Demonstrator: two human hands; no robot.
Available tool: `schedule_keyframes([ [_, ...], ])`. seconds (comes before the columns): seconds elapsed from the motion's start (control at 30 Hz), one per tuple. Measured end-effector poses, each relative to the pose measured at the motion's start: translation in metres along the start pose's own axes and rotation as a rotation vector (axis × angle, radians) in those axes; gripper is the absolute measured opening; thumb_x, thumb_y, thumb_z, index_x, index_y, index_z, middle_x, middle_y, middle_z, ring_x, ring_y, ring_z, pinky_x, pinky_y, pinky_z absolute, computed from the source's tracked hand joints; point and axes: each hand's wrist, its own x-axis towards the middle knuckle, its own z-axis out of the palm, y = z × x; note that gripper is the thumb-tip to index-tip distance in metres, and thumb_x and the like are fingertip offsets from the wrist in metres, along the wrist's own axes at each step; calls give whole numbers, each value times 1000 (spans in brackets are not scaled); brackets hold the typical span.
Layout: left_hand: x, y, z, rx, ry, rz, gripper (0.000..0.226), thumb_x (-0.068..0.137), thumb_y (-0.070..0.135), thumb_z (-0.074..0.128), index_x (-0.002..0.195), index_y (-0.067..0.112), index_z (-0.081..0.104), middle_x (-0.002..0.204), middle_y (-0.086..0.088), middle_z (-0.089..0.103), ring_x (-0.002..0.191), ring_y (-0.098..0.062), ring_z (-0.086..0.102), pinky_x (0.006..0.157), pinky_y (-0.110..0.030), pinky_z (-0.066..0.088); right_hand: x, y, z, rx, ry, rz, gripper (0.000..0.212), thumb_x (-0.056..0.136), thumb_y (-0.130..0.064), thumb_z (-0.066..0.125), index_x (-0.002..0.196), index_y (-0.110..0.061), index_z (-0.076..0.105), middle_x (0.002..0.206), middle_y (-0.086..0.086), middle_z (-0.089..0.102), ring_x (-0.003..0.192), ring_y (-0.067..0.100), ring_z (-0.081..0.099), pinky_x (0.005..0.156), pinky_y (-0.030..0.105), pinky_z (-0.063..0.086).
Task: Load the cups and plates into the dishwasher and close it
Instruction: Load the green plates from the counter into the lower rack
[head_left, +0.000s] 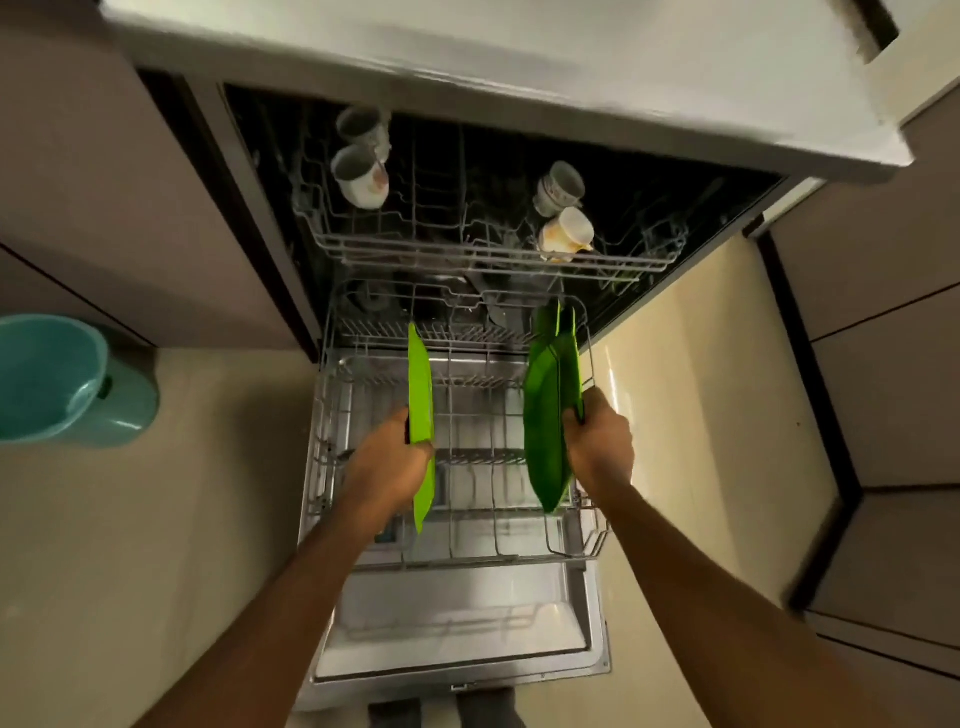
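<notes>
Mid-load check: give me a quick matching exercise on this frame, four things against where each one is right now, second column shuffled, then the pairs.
Things
1. light green plate
2. dark green plates
3. four cups
4. teal bucket

Places
A. on the floor, left of the dishwasher
B. in the upper rack
C. held on edge in the left hand over the lower rack
D. gripped in the right hand at the rack's right side

Pairs: 1-C, 2-D, 3-B, 4-A

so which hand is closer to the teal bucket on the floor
Left. The left hand, gripping a light green plate over the lower rack, is on the teal bucket's side. The right hand, holding two dark green plates, is across the rack.
</notes>
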Motion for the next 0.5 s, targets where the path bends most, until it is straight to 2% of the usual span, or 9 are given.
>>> schedule_keyframes([
  [0.17,37,-24,26,-9,34,-7,15,83,20,66,94,17,57,88,-3,63,78,-25,59,73,-38,48,59,14,41,0,103,26,11,88,-25,55,83,-25,45,61,-15,41,52,1,36,48,16,20],
  [0.27,50,-34,41,-10,87,6,16,81,22,71,89,17,57,82,2,59,76,-20,54,66,-31,38,90,19,58,12,156,45,7,84,-26,58,84,-23,52,63,-9,44,49,1,33,45,16,19],
  [0.3,54,-37,46,-3,100,4,17,81,24,71,88,20,56,81,4,57,76,-19,52,66,-29,36,100,20,63,7,158,40,6,84,-26,58,86,-21,56,66,-5,48,49,3,34,44,16,20],
  [0.37,59,-43,54,-18,108,4,17,82,27,71,86,23,54,80,7,57,78,-20,56,68,-31,41,119,19,71,1,147,19,11,84,-24,58,92,-17,59,76,2,57,53,13,43,48,18,28],
  [0.43,63,-47,62,-58,123,15,16,84,28,69,88,24,54,83,8,59,80,-21,61,72,-36,49,135,18,78,-13,131,-5,16,83,-21,57,97,-13,59,87,11,65,69,24,52,59,24,36],
  [0.5,65,-48,67,-94,148,22,16,86,29,67,91,24,53,85,8,61,80,-22,64,73,-41,54,146,18,83,-43,130,-44,19,82,-17,57,100,-10,59,93,16,67,78,26,58,62,27,36],
])
